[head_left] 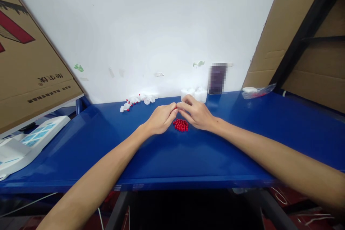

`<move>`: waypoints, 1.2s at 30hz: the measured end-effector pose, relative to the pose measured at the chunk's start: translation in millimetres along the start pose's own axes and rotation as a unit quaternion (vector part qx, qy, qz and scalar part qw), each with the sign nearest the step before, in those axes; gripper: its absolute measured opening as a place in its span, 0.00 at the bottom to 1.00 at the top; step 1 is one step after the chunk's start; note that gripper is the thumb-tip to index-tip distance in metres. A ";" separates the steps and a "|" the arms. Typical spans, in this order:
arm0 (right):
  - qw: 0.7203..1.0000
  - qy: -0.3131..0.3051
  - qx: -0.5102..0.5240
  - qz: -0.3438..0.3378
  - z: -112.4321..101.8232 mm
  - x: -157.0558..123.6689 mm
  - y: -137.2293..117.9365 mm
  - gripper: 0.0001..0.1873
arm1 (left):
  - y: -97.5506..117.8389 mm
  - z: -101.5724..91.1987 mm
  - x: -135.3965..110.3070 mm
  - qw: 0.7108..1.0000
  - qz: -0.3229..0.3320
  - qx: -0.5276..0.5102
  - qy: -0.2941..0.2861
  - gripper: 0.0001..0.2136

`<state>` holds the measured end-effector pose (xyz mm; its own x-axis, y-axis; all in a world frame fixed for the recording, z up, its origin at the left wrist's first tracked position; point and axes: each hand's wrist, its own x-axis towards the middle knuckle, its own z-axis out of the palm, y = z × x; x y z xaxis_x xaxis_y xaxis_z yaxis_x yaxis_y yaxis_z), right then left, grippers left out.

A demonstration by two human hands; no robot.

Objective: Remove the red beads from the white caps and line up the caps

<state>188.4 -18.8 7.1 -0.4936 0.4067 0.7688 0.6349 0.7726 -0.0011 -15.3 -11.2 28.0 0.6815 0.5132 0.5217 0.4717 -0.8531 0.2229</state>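
Note:
My left hand (161, 118) and my right hand (196, 114) meet fingertip to fingertip over the blue table (172, 158). Both are pinched closed around a tiny red piece (175, 108) held between them. Just below the fingers lies a small heap of red beads (181, 125) on the table. Behind the right hand stand white plastic caps (198, 94) in a cluster. A row of white and red small parts (137, 100) lies along the wall to the left.
A white weighing scale (24, 143) sits at the table's left end under a leaning cardboard box (29, 61). A clear plastic bag (257, 91) lies at the back right. More cardboard and a black frame (302, 32) stand on the right.

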 end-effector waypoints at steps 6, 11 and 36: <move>0.999 0.007 -0.037 -0.011 -2.2 2.0 -0.2 0.14 | 3.6 -3.9 0.2 0.998 -0.010 -0.064 -0.002 0.15; 0.998 0.005 -0.066 -0.005 -1.1 3.4 -1.8 0.15 | 1.4 -2.0 -0.7 0.997 -0.024 -0.080 0.007 0.16; 0.934 0.163 0.068 0.311 7.3 -4.9 66.9 0.14 | -30.8 -18.2 -7.0 0.952 -0.196 0.025 -0.234 0.18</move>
<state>229.0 34.5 -1.3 0.1670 0.6442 0.7464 0.6463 0.5002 -0.5763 -44.7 9.8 32.5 0.6166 0.7870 -0.0208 0.7594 -0.5875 0.2795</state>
